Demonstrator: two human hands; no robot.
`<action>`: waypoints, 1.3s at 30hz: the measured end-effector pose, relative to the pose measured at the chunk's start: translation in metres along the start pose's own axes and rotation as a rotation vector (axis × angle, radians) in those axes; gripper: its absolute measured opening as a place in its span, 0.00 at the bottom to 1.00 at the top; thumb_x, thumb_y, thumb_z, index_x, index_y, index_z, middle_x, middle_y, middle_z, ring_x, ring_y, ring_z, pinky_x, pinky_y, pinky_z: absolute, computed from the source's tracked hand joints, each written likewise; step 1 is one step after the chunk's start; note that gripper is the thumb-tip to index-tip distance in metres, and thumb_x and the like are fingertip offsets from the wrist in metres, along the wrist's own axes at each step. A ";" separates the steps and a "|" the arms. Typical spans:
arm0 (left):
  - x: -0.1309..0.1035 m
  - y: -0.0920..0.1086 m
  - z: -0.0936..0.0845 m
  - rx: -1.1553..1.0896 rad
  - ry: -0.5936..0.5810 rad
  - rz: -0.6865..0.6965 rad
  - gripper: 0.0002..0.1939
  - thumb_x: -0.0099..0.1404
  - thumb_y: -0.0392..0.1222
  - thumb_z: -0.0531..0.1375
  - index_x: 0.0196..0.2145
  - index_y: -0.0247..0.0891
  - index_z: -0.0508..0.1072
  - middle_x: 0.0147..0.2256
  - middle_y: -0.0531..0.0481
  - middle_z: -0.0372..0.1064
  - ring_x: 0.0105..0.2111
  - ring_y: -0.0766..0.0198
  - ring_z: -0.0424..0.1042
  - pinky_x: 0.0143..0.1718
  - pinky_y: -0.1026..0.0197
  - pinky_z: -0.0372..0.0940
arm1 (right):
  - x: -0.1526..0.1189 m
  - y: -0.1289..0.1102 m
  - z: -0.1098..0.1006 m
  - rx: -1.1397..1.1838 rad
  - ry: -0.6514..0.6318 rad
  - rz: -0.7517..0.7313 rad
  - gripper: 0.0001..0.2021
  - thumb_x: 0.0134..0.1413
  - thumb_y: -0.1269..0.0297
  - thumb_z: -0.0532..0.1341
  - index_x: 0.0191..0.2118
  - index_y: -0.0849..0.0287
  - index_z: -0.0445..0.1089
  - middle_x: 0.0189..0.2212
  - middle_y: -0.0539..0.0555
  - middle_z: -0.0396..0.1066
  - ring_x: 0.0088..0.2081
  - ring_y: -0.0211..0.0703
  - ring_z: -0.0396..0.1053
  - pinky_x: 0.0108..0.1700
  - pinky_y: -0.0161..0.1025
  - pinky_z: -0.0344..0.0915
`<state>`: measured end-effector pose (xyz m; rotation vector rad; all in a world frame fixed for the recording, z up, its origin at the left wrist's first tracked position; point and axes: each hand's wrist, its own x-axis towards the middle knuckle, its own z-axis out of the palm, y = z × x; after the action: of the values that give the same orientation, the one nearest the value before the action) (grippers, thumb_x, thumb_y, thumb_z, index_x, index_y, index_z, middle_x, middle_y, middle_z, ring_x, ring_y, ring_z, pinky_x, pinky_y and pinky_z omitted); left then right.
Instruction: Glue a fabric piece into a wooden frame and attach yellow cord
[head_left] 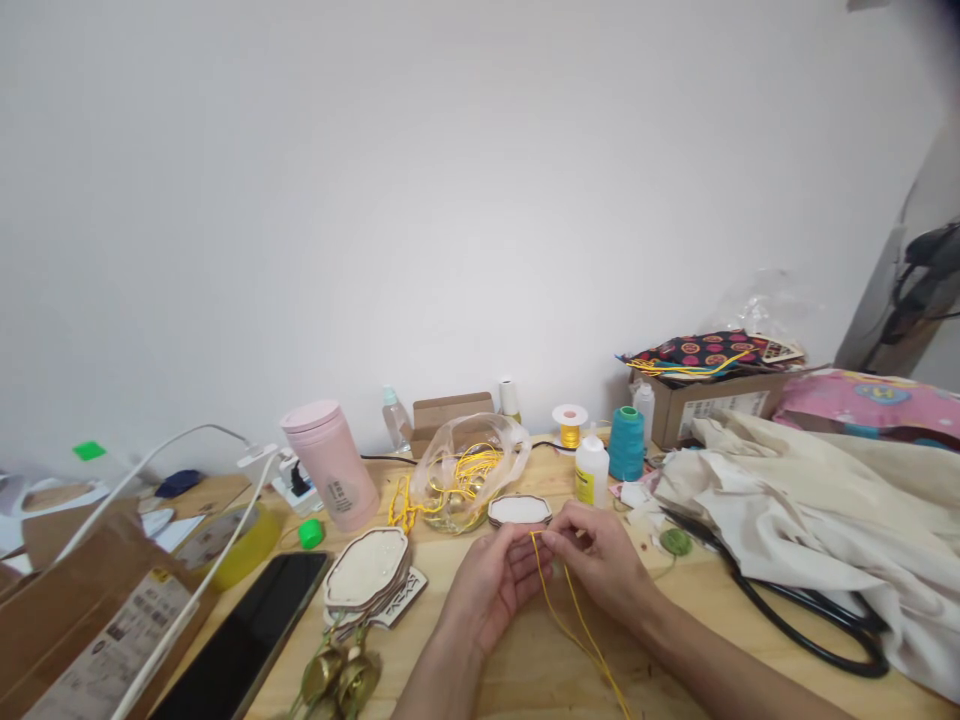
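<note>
A thin yellow cord (574, 625) runs up from the table's front edge in two strands to my fingertips. My left hand (499, 575) has its palm turned up and inward, with thumb and forefinger pinched on the cord's upper end. Close against it, my right hand (600, 560) pinches the cord too; its lower fingers are curled. Just behind the hands lies a small stack of white scalloped plaques (519, 510). Farther back, a clear plastic bag (474, 465) holds more yellow cord. Left of my hands is another stack of scalloped plaques (367, 568), with brass bells (341, 680) in front.
Large black scissors (795, 625) lie at the right by a cream cloth (810, 510). A white bottle (592, 470) and a teal thread cone (626, 445) stand behind my right hand. At the left are a phone (247, 640), a pink tumbler (330, 465) and a cardboard box (97, 620).
</note>
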<state>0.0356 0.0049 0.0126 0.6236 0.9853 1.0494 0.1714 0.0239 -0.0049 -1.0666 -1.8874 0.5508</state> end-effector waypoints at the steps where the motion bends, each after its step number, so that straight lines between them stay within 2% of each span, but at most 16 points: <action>1: 0.000 0.000 0.000 0.019 -0.002 0.000 0.07 0.52 0.37 0.56 0.27 0.31 0.72 0.26 0.46 0.73 0.27 0.67 0.70 0.31 0.66 0.64 | 0.000 0.001 0.000 -0.008 0.012 0.017 0.09 0.48 0.65 0.55 0.21 0.61 0.66 0.18 0.49 0.64 0.22 0.36 0.61 0.24 0.31 0.55; 8: 0.000 -0.002 0.001 0.107 -0.011 0.016 0.08 0.53 0.36 0.55 0.23 0.29 0.73 0.22 0.46 0.71 0.24 0.68 0.69 0.28 0.68 0.63 | -0.002 -0.005 -0.001 -0.081 0.072 0.055 0.08 0.45 0.69 0.56 0.19 0.60 0.65 0.17 0.48 0.62 0.21 0.35 0.58 0.23 0.31 0.52; 14: -0.001 -0.002 -0.002 0.104 -0.011 0.016 0.08 0.53 0.37 0.55 0.26 0.30 0.73 0.25 0.45 0.72 0.25 0.68 0.70 0.30 0.66 0.64 | 0.000 -0.003 -0.004 -0.080 0.051 0.031 0.06 0.47 0.68 0.55 0.23 0.59 0.67 0.19 0.48 0.65 0.22 0.36 0.60 0.24 0.32 0.55; 18: -0.002 -0.002 -0.002 0.101 -0.044 0.024 0.08 0.53 0.38 0.56 0.28 0.31 0.72 0.28 0.44 0.73 0.27 0.67 0.70 0.32 0.65 0.64 | 0.001 -0.004 -0.008 -0.105 0.061 -0.080 0.03 0.46 0.68 0.57 0.29 0.58 0.68 0.25 0.50 0.66 0.28 0.38 0.62 0.30 0.33 0.58; 23: -0.002 -0.002 -0.001 0.110 -0.093 0.038 0.09 0.54 0.39 0.55 0.28 0.30 0.72 0.28 0.43 0.72 0.28 0.65 0.70 0.34 0.63 0.63 | 0.000 -0.009 -0.009 -0.254 0.033 -0.246 0.05 0.47 0.71 0.56 0.26 0.57 0.69 0.24 0.51 0.65 0.29 0.39 0.62 0.30 0.33 0.57; 31: -0.001 -0.002 0.000 0.130 -0.103 0.044 0.11 0.54 0.39 0.56 0.29 0.29 0.73 0.28 0.42 0.73 0.30 0.63 0.71 0.35 0.63 0.63 | -0.001 -0.011 -0.004 -0.462 0.054 -0.309 0.06 0.44 0.72 0.56 0.24 0.57 0.69 0.22 0.51 0.66 0.27 0.37 0.61 0.25 0.32 0.52; 39: -0.004 0.000 0.004 0.138 -0.102 0.055 0.10 0.54 0.39 0.55 0.28 0.30 0.73 0.27 0.43 0.73 0.28 0.64 0.71 0.32 0.63 0.64 | -0.001 -0.012 -0.001 -0.554 0.091 -0.348 0.07 0.45 0.71 0.55 0.21 0.59 0.67 0.21 0.51 0.65 0.26 0.37 0.58 0.25 0.34 0.48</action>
<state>0.0384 0.0014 0.0153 0.8135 0.9612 0.9934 0.1670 0.0164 0.0041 -1.0393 -2.1353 -0.2325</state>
